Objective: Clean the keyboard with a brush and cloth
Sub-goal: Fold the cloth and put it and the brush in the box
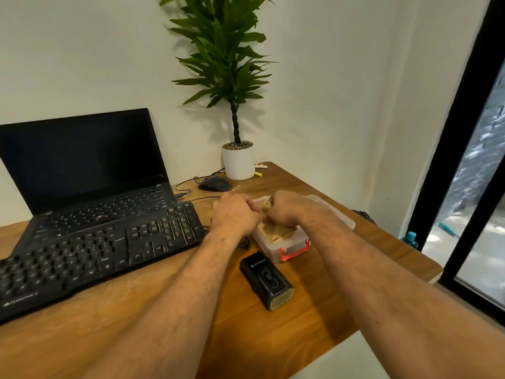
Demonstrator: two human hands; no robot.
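A black external keyboard (82,255) lies on the wooden desk (191,310) in front of a black laptop (87,173). To its right stands a clear plastic box (278,244) with a red latch, holding a tan cloth (273,231). My left hand (235,214) and my right hand (284,209) meet above the box, both with fingers curled on a bunched part of the cloth. A black brush (266,280) with pale bristles lies on the desk just in front of the box, untouched.
A black mouse (214,184) with its cable lies behind the hands. A potted plant (238,162) stands at the desk's back corner beside small white and yellow bits. The desk edge runs along the right; a blue bottle (410,239) stands on the floor by the window.
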